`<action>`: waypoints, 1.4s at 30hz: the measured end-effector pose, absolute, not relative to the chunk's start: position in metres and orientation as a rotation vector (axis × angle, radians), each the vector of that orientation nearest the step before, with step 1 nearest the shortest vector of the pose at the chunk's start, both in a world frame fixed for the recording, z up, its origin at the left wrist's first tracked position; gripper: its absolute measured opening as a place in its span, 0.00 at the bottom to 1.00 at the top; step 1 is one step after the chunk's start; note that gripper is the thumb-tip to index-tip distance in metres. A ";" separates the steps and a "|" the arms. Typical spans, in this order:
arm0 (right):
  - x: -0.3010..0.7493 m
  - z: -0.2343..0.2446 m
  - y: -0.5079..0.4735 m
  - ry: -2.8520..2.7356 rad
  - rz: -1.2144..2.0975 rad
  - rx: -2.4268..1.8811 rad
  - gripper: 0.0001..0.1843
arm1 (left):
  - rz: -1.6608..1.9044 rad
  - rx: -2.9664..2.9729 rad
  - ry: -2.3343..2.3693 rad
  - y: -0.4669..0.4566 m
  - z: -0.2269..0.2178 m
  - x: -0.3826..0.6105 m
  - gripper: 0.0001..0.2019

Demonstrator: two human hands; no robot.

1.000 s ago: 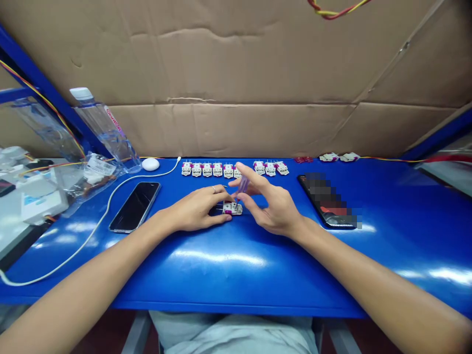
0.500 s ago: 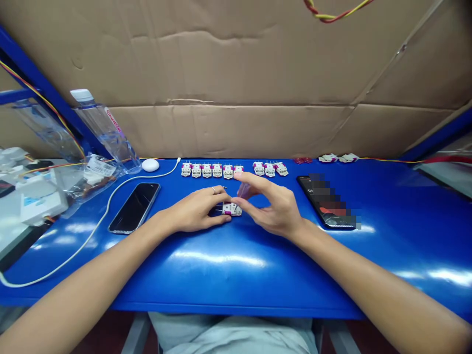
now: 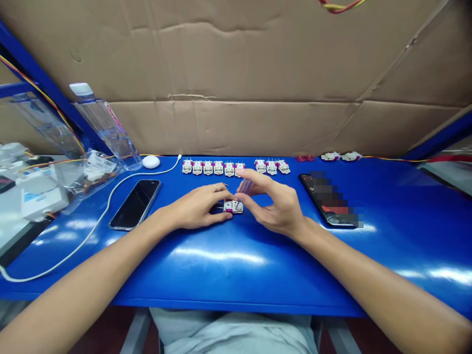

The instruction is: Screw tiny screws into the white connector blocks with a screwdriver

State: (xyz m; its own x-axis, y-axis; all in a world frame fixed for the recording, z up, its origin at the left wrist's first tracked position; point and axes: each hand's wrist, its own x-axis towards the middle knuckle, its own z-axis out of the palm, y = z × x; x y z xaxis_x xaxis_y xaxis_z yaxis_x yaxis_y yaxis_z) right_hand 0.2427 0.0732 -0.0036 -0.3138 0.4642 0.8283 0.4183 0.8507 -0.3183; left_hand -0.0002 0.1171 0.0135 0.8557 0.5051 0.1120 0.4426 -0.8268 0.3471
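Observation:
On the blue table, in the head view, lies a small white and purple plug part [image 3: 239, 208] with metal pins pointing left. My left hand [image 3: 197, 205] grips it from the left between thumb and fingers. My right hand [image 3: 280, 204] pinches a small screwdriver [image 3: 246, 186] with a translucent purple handle, tilted over the plug part. The screwdriver's thin shaft reaches down to the part's top; whether its tip sits in a screw is too small to tell. A dark thin pointed thing shows just behind my left fingers.
Similar plug parts [image 3: 208, 168] stand in a row at the back, with more [image 3: 272, 167] to their right. Phones lie left [image 3: 136, 204] and right [image 3: 328, 201]. A white cable [image 3: 106, 216], a water bottle [image 3: 106, 128] and white boxes [image 3: 44, 196] occupy the left; cardboard [image 3: 236, 64] walls the back.
The view has shifted slightly. Both hands stay at the plug part, and the screwdriver handle shows a little more between my right fingers.

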 end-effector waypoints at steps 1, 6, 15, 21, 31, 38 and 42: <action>0.243 -0.003 0.073 -1.932 0.040 -0.646 0.31 | 0.286 2.719 0.714 0.117 0.014 0.000 0.15; 0.242 -0.002 0.072 -2.003 0.105 -0.630 0.35 | 0.286 2.714 0.710 0.117 0.014 0.000 0.17; 0.243 -0.001 0.071 -2.015 0.131 -0.661 0.35 | 0.291 2.711 0.709 0.116 0.015 0.000 0.16; 0.242 0.003 0.068 -2.071 0.020 -0.587 0.37 | 0.324 2.716 0.693 0.117 0.014 0.000 0.13; 0.244 0.005 0.069 -2.023 -0.015 -0.648 0.33 | 0.275 2.709 0.717 0.118 0.014 0.000 0.17; 0.243 0.002 0.069 -2.031 0.027 -0.660 0.34 | 0.289 2.695 0.710 0.116 0.017 0.001 0.16; 0.245 0.002 0.069 -2.080 0.106 -0.658 0.39 | 0.294 2.682 0.690 0.117 0.014 0.000 0.17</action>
